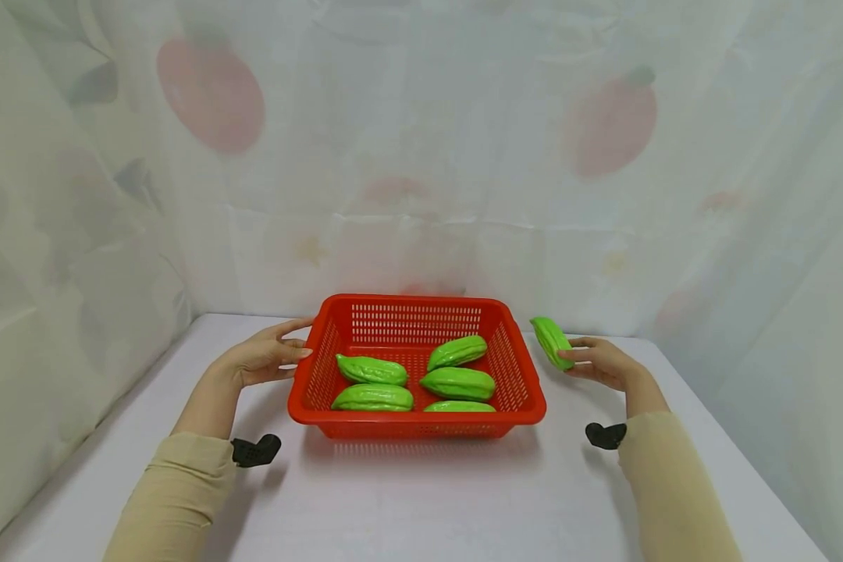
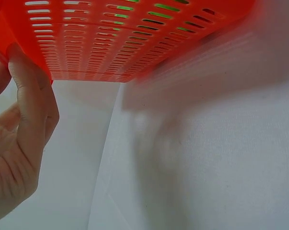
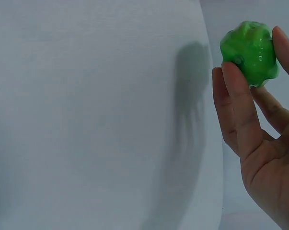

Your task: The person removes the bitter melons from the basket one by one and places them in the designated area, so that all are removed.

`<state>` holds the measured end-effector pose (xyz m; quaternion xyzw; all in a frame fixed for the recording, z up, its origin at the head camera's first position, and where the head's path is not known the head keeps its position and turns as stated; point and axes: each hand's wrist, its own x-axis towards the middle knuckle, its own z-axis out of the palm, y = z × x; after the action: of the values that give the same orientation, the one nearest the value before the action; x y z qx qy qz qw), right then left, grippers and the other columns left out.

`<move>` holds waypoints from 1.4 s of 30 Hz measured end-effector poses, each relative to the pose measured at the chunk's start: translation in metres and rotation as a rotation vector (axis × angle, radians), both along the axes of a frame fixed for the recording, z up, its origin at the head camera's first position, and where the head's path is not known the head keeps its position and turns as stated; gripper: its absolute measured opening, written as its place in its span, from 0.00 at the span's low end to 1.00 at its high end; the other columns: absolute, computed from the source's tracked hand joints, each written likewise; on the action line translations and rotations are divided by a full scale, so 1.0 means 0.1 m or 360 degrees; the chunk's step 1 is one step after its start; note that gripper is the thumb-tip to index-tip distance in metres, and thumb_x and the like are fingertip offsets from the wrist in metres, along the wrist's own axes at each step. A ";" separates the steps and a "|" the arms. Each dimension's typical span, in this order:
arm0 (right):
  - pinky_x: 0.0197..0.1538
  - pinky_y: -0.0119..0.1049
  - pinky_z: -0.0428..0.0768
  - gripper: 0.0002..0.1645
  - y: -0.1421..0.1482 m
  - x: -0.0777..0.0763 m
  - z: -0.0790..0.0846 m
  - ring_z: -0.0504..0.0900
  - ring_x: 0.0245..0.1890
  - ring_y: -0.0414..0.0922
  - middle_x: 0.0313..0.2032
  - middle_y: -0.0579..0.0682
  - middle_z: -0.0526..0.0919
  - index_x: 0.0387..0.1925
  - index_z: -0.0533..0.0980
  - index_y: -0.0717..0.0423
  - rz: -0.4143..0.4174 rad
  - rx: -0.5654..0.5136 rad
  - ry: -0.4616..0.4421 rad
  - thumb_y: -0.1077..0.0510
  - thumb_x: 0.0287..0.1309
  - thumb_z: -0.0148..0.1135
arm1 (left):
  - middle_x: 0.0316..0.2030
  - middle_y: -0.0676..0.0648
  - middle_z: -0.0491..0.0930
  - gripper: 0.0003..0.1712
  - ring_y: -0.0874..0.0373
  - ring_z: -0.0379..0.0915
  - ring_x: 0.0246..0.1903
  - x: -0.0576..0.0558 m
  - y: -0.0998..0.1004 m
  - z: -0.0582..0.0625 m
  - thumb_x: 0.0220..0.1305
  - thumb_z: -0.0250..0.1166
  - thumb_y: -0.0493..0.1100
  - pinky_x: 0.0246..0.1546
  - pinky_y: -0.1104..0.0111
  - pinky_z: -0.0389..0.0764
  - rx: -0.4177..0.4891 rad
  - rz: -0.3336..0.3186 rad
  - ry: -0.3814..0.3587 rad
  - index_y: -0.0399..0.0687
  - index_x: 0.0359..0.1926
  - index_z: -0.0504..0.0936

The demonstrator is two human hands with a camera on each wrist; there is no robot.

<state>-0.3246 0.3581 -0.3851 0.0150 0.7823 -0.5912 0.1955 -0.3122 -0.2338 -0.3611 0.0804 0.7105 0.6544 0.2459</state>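
A red plastic basket (image 1: 417,417) with slotted walls stands in the middle of the white table. Several glossy, ribbed green bitter melons (image 1: 372,397) lie inside it, in a left and a right group. At the basket's left rim my left hand (image 1: 270,355) holds on with thumb and fingers; the left wrist view has that hand (image 2: 24,120) beside the slotted wall. To the right of the basket, my right hand (image 1: 604,363) pinches one more bitter melon (image 1: 551,342) near its lower end. Seen end-on in the right wrist view, this melon (image 3: 249,52) sits between thumb and fingertips, above the table.
Behind the basket hangs a pale curtain (image 1: 414,156) with faded fruit prints, and similar cloth closes off both sides. The white tabletop (image 1: 421,499) runs toward me in front of the basket. Black wrist devices (image 1: 256,450) sit at both beige sleeves.
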 end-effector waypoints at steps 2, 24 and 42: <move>0.52 0.29 0.83 0.46 0.02 0.03 -0.02 0.80 0.40 0.35 0.51 0.52 0.69 0.74 0.46 0.71 -0.0026 0.0026 0.0000 0.55 0.67 0.60 | 0.46 0.53 0.80 0.49 0.62 0.80 0.43 0.00 0.01 0.00 0.68 0.61 0.38 0.47 0.66 0.82 -0.0002 -0.0006 0.0004 0.49 0.79 0.39; 0.51 0.31 0.84 0.52 0.00 0.47 -0.12 0.78 0.44 0.41 0.58 0.61 0.64 0.72 0.47 0.72 -0.0120 0.0201 -0.0079 0.50 0.63 0.65 | 0.46 0.53 0.80 0.49 0.62 0.80 0.43 -0.01 0.00 0.02 0.69 0.60 0.38 0.47 0.66 0.82 -0.0008 -0.0003 0.0005 0.51 0.79 0.39; 0.53 0.36 0.85 0.49 -0.17 0.60 -0.16 0.77 0.48 0.46 0.58 0.65 0.67 0.69 0.52 0.74 -0.0173 0.0386 -0.0004 0.49 0.63 0.65 | 0.46 0.52 0.80 0.48 0.62 0.80 0.43 0.01 0.00 0.01 0.69 0.60 0.39 0.48 0.66 0.83 0.0002 0.0000 -0.0008 0.50 0.79 0.39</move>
<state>-0.2646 0.3409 -0.4007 0.0817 0.8458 -0.5020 0.1610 -0.3114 -0.2341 -0.3599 0.0789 0.7095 0.6551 0.2475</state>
